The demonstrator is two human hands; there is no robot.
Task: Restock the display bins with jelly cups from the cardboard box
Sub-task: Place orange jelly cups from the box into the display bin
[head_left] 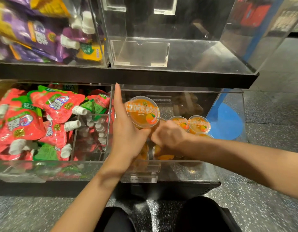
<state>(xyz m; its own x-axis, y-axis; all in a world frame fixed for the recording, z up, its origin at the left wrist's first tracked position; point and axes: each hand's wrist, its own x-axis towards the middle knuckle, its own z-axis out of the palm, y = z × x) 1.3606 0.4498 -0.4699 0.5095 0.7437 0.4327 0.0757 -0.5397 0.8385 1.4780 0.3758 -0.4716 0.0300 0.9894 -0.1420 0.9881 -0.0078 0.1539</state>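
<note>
My left hand holds an orange jelly cup tilted up inside the clear lower bin, its index finger pointing straight toward the shelf. My right hand is curled low in the same bin among several orange jelly cups; what it holds is hidden. More cups lie under both hands. The cardboard box is out of view.
To the left, a bin holds red strawberry pouches. On the black shelf above stand a bin of purple pouches and an empty clear bin. My knees are on the speckled floor.
</note>
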